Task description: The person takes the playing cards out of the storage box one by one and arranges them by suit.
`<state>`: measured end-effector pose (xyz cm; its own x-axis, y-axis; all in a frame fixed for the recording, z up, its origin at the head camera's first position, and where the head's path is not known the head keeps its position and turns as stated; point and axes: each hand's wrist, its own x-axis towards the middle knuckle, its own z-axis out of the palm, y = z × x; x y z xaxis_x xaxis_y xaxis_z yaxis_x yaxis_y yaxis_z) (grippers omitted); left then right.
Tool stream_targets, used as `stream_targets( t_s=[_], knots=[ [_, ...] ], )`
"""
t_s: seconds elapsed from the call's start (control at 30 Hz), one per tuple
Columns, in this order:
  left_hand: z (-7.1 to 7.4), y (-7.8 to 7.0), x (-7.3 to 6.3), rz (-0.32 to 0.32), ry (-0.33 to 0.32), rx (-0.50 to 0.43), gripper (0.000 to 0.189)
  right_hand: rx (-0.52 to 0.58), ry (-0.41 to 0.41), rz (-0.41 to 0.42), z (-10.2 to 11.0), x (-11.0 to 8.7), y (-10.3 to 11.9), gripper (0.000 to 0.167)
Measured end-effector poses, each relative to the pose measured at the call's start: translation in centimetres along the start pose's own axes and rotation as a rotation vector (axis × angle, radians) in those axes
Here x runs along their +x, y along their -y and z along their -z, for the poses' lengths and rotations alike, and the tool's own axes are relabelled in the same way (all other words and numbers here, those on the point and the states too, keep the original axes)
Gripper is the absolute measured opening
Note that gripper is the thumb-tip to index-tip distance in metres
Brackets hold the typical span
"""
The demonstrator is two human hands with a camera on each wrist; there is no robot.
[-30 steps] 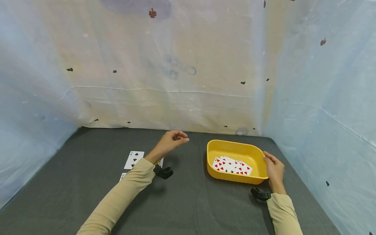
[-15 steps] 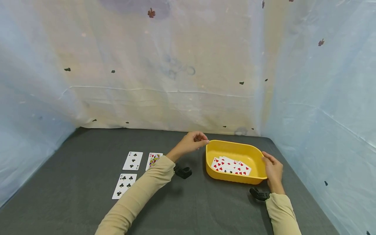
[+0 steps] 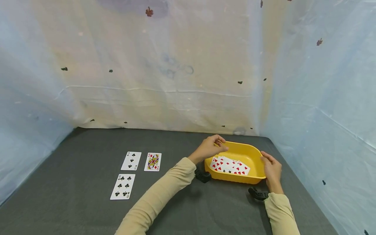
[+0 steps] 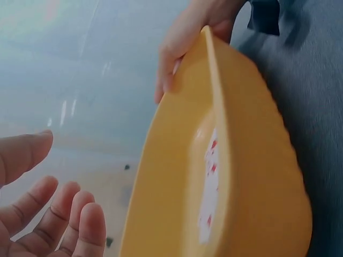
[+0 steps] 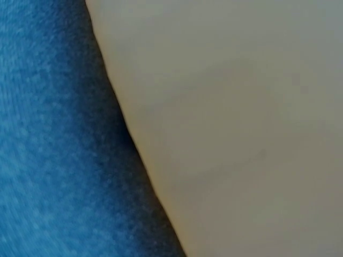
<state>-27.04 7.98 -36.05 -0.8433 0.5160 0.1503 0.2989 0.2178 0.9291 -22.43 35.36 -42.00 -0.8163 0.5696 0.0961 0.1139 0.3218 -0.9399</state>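
Observation:
Over the left end of a yellow plastic tub (image 3: 251, 158) hovers my left hand (image 3: 209, 148). Its thumb and fingers (image 4: 92, 227) stand apart in the left wrist view, holding nothing. My right hand (image 3: 272, 169) grips the tub's right end, thumb at the inner side of the rim. Inside the tub (image 4: 268, 134) lie several overlapping playing cards (image 3: 230, 165), face up, mostly red hearts and diamonds. A blurred pale surface fills most of the right wrist view and hides that hand.
Three face-up cards lie on the dark cloth-covered table (image 3: 73, 176): a three of clubs (image 3: 131, 161), a six of clubs (image 3: 122, 186) and a queen of diamonds (image 3: 152, 162). Pale sheeting (image 3: 164, 107) walls in the back and sides.
My left hand has moved right, from over the table to above the tub's left end, uncovering the three loose cards. The right hand keeps its hold on the tub.

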Motion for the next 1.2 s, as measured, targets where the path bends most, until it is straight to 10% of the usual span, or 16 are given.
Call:
stream_targets(
  t_s=[0.43,1.2],
  knots=[
    [-5.5,0.0,2.0,0.048,-0.032,0.032,0.036,-0.021,-0.006,0.019,0.0,3.2,-3.5,0.038],
    [-10.5,1.5,4.2,0.213,-0.082,0.148,0.034,0.016,0.022,-0.004,0.0,0.4,-0.2,0.037]
  ],
)
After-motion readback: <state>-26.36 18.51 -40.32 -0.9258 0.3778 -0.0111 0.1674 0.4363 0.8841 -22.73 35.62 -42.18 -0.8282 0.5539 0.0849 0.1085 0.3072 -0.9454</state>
